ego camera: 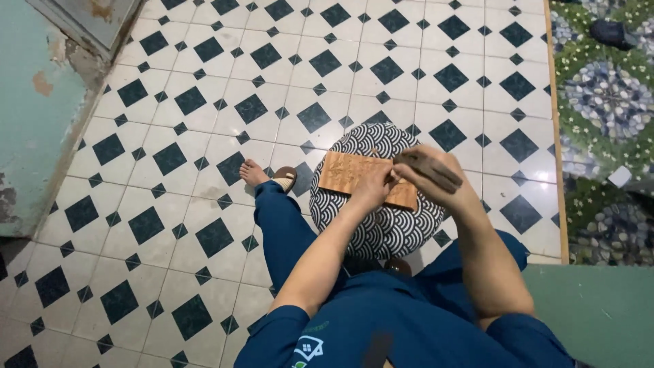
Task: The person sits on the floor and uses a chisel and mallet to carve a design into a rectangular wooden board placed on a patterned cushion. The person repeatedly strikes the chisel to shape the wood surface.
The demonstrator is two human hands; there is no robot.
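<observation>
The carved wooden board (357,176) lies flat on a round cushion with a dark-and-white wave pattern (381,218), just in front of your knees. Your left hand (373,187) rests on the board's near edge, fingers curled down against it, though you cannot tell whether they grip anything small. Your right hand (432,174) is closed around a dark wooden block (428,169), held over the board's right end. Your left foot in a sandal (266,176) sits beside the cushion on the black-and-white tiled floor (204,136). A pebble-patterned mat (606,102) lies to the right.
</observation>
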